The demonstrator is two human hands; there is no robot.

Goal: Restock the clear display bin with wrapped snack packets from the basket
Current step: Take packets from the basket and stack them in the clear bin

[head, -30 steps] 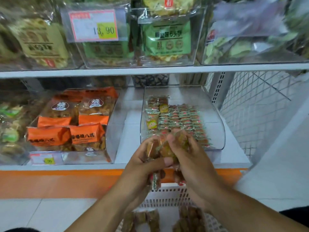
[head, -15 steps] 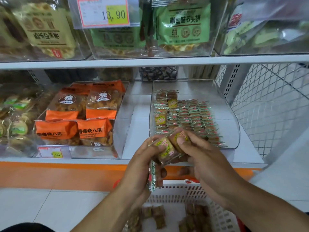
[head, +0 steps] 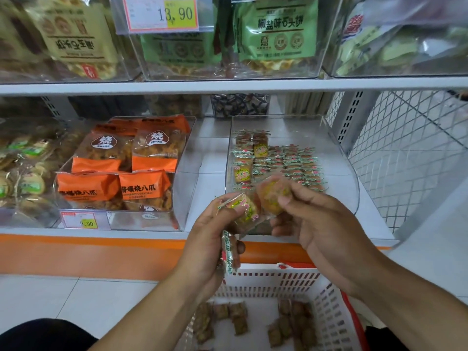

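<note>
Packets of wrapped snacks lie loose on the floor of a white slatted basket at the bottom of the view, nearest the person. Roughly two dozen show there in two scattered groups, so plenty of stock is left to move.

Just above the basket, both hands are raised in front of the shelf edge. The left hand has its fingers curled round a small bunch of packets: one with a yellow and green label sits up top between thumb and fingertips, and another hangs edge-on below the palm. The right hand pinches a single packet between thumb and forefinger, close beside the left hand's bunch. That packet is blurred, so whether it touches the others is hard to say. It looks as if the right hand is taking one packet from the bunch to place it.

Beyond the hands, on the white shelf, stands the clear bin with a curved front wall. Inside, packets stand in neat rows across the left and middle of the floor, with a taller stack along the left side. The back of the bin and its right side are bare, and the rows are only one layer deep, so the bin seems well under half full.

To the left sits another clear bin of orange bags. The upper shelf holds green bags and a price tag.
</note>
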